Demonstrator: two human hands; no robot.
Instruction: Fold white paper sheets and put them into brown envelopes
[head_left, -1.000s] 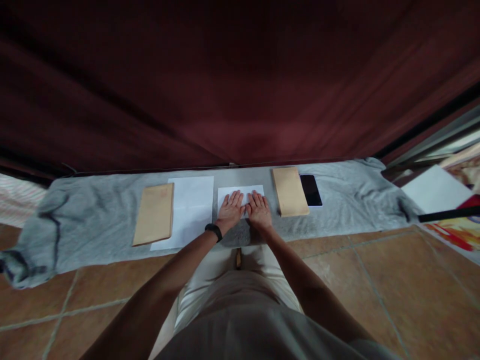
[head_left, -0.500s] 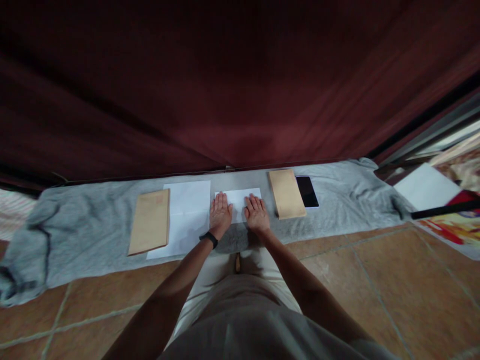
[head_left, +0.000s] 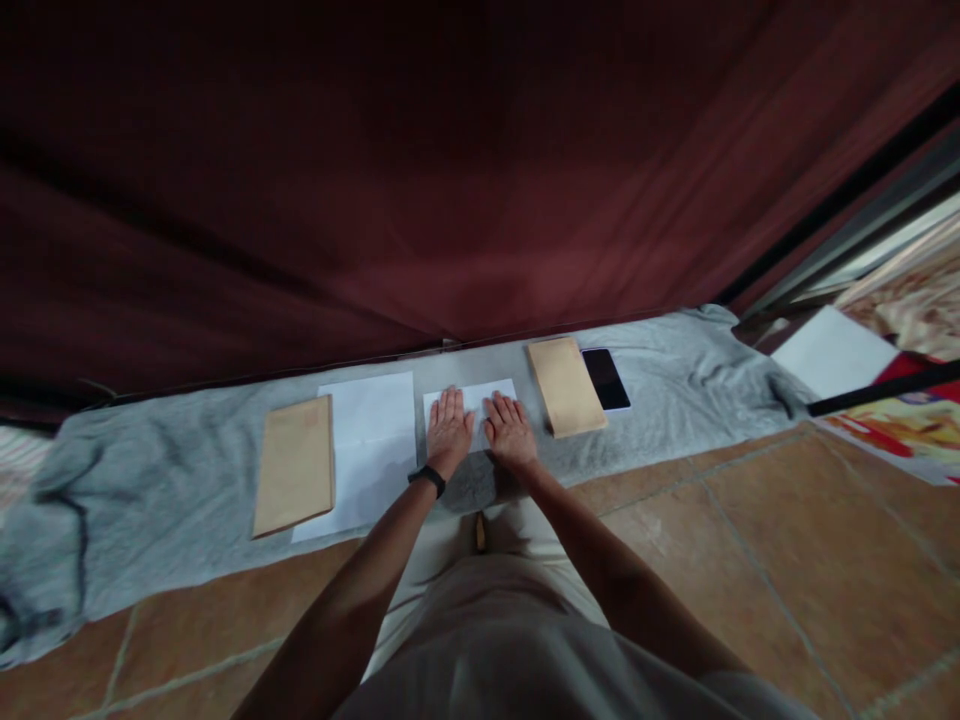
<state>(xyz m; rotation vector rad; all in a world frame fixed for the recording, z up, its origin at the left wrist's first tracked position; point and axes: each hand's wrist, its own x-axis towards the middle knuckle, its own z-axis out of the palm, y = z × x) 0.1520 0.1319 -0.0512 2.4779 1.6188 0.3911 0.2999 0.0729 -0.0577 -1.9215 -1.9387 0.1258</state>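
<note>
Pressing flat on a small white paper [head_left: 478, 398], both palms down, nothing pinched. Clock is centered on that paper, 12 = away from the body.

Left hand [head_left: 449, 432]: fingers straight, close together, pointing at 12, thumb out toward 2. Sits on the paper's 9 o'clock half.
Right hand [head_left: 511, 432]: fingers slightly spread, pointing at 11, on the 3 o'clock half. Strip of bare paper shows between the hands.

Black wristband [head_left: 429, 478] on the left wrist, just off the paper at 7.

Large white sheet [head_left: 375, 430] near at 9, with a crease line across it. Brown envelope [head_left: 294, 465] overlaps its far-left side, also around 9.

Other side: second brown envelope [head_left: 568, 385], near at 3, slightly skewed. Phone [head_left: 606, 378], dark screen up, beyond it at 3; can't tell if its edge is tucked under.

All of it lies on a gray cloth [head_left: 660, 375]. Dark red curtain [head_left: 480, 220] fills 12. Tiled floor [head_left: 720, 560] at 4 to 5.
</note>
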